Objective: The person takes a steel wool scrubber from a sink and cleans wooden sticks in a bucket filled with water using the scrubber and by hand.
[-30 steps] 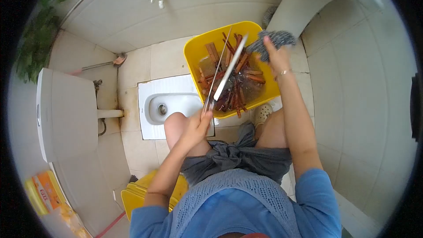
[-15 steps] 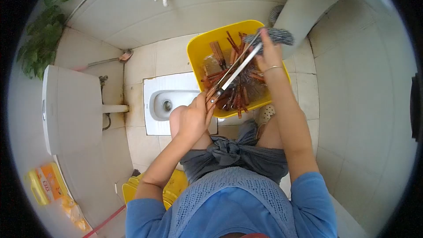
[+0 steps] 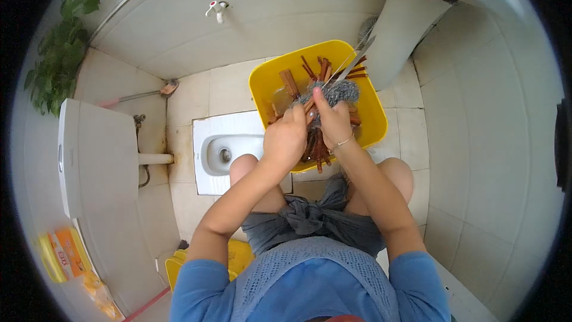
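Note:
My left hand (image 3: 286, 138) is closed around the handle end of a long knife, with a thin stick-like piece alongside it. The knife's pale blade (image 3: 357, 58) points up and to the right above a yellow tub (image 3: 260, 86). My right hand (image 3: 335, 120) grips a grey, wiry scrubbing cloth (image 3: 344, 92), pressed around the knife near the handle, thumb on top. Below the hands, several bundles of reddish-brown sticks, perhaps chopsticks (image 3: 289, 82), lie in the tub with water. My fingers hide most of the knife handle.
A white squat toilet (image 3: 208, 152) is set in the floor left of the tub. A white pipe column (image 3: 396, 39) stands at the back right. On the wall are a tap (image 3: 218, 11) and, to the left, a cistern (image 3: 101, 158). A yellow container (image 3: 241, 256) sits by my left side.
My right hand has slid the scrubbing cloth down along the knife, from near the blade's tip towards the handle. My left hand has shifted slightly up and right.

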### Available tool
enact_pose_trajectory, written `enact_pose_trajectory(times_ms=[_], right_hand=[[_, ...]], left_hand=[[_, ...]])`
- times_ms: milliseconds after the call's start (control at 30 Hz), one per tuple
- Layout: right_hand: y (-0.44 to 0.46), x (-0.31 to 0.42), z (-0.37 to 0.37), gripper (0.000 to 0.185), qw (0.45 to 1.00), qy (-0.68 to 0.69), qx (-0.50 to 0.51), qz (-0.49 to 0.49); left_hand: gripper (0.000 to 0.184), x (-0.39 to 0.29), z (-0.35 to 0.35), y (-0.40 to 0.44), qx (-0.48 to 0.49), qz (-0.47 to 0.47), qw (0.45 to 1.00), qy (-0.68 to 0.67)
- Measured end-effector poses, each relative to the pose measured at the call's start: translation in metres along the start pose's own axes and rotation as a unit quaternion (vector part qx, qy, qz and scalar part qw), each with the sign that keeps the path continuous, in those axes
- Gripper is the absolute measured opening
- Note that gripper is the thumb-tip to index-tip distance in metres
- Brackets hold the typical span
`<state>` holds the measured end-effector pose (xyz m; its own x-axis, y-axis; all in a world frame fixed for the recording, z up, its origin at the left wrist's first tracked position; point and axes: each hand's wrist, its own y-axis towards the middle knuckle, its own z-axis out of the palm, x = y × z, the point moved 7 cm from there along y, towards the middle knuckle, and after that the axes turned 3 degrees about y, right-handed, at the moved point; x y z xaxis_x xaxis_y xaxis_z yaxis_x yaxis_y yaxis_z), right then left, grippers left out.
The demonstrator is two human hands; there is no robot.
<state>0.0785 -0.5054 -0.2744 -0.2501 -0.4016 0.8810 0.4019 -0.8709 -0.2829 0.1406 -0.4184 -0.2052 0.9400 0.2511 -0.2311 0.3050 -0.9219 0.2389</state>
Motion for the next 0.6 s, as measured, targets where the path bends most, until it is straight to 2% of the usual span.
enact_pose_trajectory(times_ms=[67,100,133,167,200,233,267,333,400,433,500,533,567,600], right_hand=[[0.037,0.009,-0.032,0.036,0.992,0.077,-0.095,0.013],[0.053,0.028,-0.045,0.036,0.995,0.046,-0.09,0.004],[0.052,0.05,-0.036,0.034,0.999,0.041,0.023,-0.001],[0.045,0.052,-0.034,0.037,0.999,0.032,0.015,0.03],[0.036,0.051,-0.033,0.039,0.998,0.018,0.009,0.059],[0.028,0.044,-0.024,0.04,0.995,0.022,0.047,0.084],[0.016,0.034,-0.014,0.041,0.99,0.026,0.084,0.11],[-0.008,0.011,0.004,0.04,0.979,-0.011,0.135,0.152],[0.003,0.007,0.012,0.037,0.983,0.037,0.178,-0.013],[0.011,0.023,0.008,0.037,0.984,0.033,0.174,-0.033],[0.025,0.027,-0.021,0.037,0.982,0.137,0.05,0.12],[0.034,0.037,-0.03,0.037,0.984,0.137,0.044,0.104],[0.043,0.044,-0.045,0.037,0.993,0.101,0.003,0.063],[0.053,0.047,-0.058,0.037,0.997,0.068,-0.038,0.024]], left_hand=[[0.022,-0.001,-0.001,-0.022,0.035,-0.003,0.997,-0.071],[0.022,0.003,0.008,-0.039,0.042,-0.017,0.992,-0.121],[0.021,0.009,0.017,-0.049,0.049,-0.03,0.984,-0.169],[0.021,0.014,0.011,-0.046,0.048,-0.025,0.984,-0.167],[0.019,0.025,0.025,-0.046,0.15,-0.152,0.885,-0.414],[0.017,0.023,0.04,-0.051,0.238,-0.263,0.698,-0.622],[0.017,0.027,0.039,-0.042,0.234,-0.261,0.7,-0.623],[0.014,0.015,0.039,-0.023,0.284,-0.283,0.436,-0.806],[0.012,0.003,0.055,-0.031,0.344,-0.32,0.363,-0.805],[0.013,0.007,0.061,-0.042,0.305,-0.362,0.462,-0.75],[0.018,0.009,0.052,-0.068,0.318,-0.302,0.556,-0.706],[0.018,0.013,0.028,-0.07,0.325,-0.306,0.596,-0.667],[0.018,0.041,0.011,-0.064,0.248,-0.225,0.817,-0.47],[0.021,0.067,-0.013,-0.049,0.175,-0.233,0.866,-0.407]])
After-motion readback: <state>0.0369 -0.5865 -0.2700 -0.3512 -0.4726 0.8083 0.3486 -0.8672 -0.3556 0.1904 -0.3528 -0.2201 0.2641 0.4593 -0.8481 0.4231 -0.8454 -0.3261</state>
